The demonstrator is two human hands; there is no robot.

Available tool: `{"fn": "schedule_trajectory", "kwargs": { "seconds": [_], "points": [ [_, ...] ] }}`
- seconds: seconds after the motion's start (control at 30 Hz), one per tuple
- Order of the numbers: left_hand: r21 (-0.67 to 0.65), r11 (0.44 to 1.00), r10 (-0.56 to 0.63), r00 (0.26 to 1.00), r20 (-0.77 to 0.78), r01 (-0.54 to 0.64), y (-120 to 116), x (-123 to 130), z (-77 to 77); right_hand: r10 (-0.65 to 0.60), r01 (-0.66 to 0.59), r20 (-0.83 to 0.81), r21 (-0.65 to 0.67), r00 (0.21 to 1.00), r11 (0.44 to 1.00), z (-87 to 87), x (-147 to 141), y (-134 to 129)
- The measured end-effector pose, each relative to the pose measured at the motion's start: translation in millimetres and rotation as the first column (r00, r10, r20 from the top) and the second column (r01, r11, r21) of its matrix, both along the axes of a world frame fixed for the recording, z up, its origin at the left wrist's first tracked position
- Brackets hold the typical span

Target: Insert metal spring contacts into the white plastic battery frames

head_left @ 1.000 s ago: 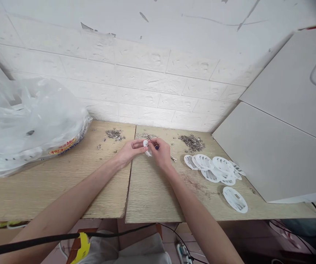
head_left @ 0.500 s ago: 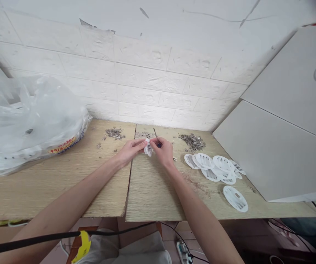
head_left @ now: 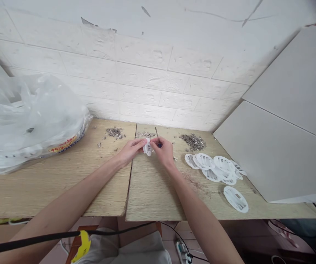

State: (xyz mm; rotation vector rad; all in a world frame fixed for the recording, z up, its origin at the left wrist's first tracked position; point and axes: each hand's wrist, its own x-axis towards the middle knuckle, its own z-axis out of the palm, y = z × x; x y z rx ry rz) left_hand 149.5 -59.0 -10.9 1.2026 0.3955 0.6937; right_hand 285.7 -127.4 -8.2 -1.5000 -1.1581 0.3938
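Over the middle of the table, my left hand (head_left: 132, 150) pinches a white plastic disc (head_left: 147, 147) with slots in it, like those lying to the right. My right hand (head_left: 162, 149) is closed beside it, its fingertips touching the disc's right edge. Tucked in that hand is a screwdriver (head_left: 157, 133), its thin shaft pointing up and away and its dark blue handle partly hidden by the fingers. Whether a small part sits between the right fingertips cannot be made out. Small metal pieces (head_left: 146, 135) lie scattered just behind the hands.
Heaps of small metal parts lie at the back left (head_left: 115, 132) and back right (head_left: 193, 142). Several overlapping white discs (head_left: 212, 174) rest on the right, with a single disc (head_left: 236, 199) nearer me. A large plastic bag (head_left: 37, 121) fills the left; white panels (head_left: 281, 157) stand right.
Both hands stay in nearly the same place at the disc. The disc is turned slightly, showing more of its slotted face. The view has shifted a little.
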Motion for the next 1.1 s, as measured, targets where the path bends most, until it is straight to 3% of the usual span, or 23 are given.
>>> {"fn": "schedule_trajectory", "kwargs": {
  "seconds": [0.2, 0.43, 0.57, 0.73, 1.1],
  "points": [
    [0.036, 0.999, -0.006, 1.0, -0.026, 0.007, -1, -1, 1.3, -0.019, 0.012, -0.089, -0.081, 0.996, 0.997, 1.9, 0, -1],
    [0.034, 0.999, 0.005, 1.0, -0.024, -0.005, -1, 0, 0.7, 0.0, -0.007, -0.058, -0.116, 0.998, 0.993, -0.5, 3, 0],
    [-0.037, 0.998, 0.05, 0.999, -0.007, -0.051, -1, -1, 2.9, 0.089, -0.1, -0.139, -0.07, 0.986, 0.993, -1.3, 8, 1],
    [-0.055, 0.997, 0.058, 0.996, -0.063, -0.061, -5, -6, 9.9, 0.259, -0.28, -0.315, -0.024, 0.913, 0.96, 5.3, 5, -2],
    [0.074, 0.996, 0.052, 0.988, -0.145, -0.041, -5, -5, 5.2, 0.34, -0.365, -0.283, -0.043, 0.897, 0.93, 6.1, 4, -2]
  ]
}}
